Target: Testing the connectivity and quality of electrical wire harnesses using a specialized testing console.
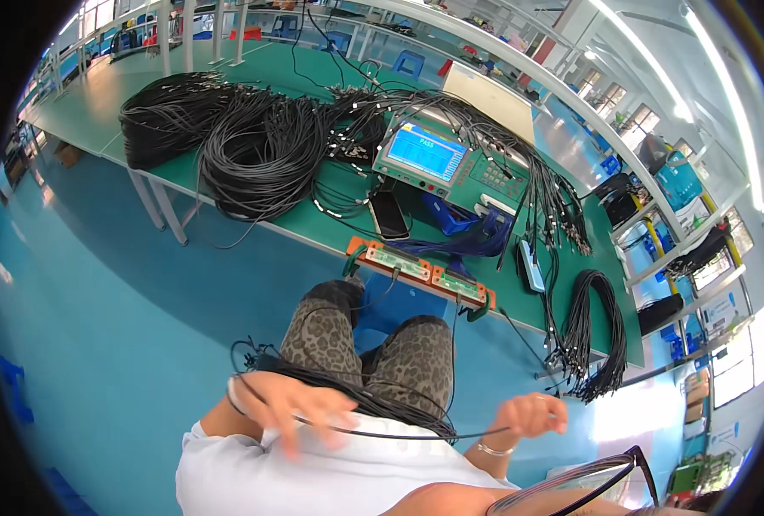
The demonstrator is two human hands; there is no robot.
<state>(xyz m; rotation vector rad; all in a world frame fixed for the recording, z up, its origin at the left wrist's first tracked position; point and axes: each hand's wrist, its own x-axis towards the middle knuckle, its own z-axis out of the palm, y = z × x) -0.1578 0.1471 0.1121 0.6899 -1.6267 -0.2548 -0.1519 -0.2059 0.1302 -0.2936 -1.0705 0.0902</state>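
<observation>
A thin black cable (pixel 416 434) stretches across in front of my white shirt, between my two hands. My right hand (pixel 532 418) is closed in a pinch, with the cable's right end at its fingers. My left hand (pixel 300 408) is smeared by motion; its fingers look spread and the cable crosses them, but whether they grip it is unclear. A cable loop also curves past the left wrist. Across my lap lies a bundle of black cables (pixel 377 400), partly hidden by the left hand.
On the green table (pixel 283 230) are cable coils (pixel 266 159), a tester with a lit screen (pixel 425 155), a phone (pixel 389 215) and a blue tray (pixel 449 215). An orange fixture with green boards (pixel 399 262) sits at the near edge. Another cable bundle (pixel 578 331) hangs over the right edge.
</observation>
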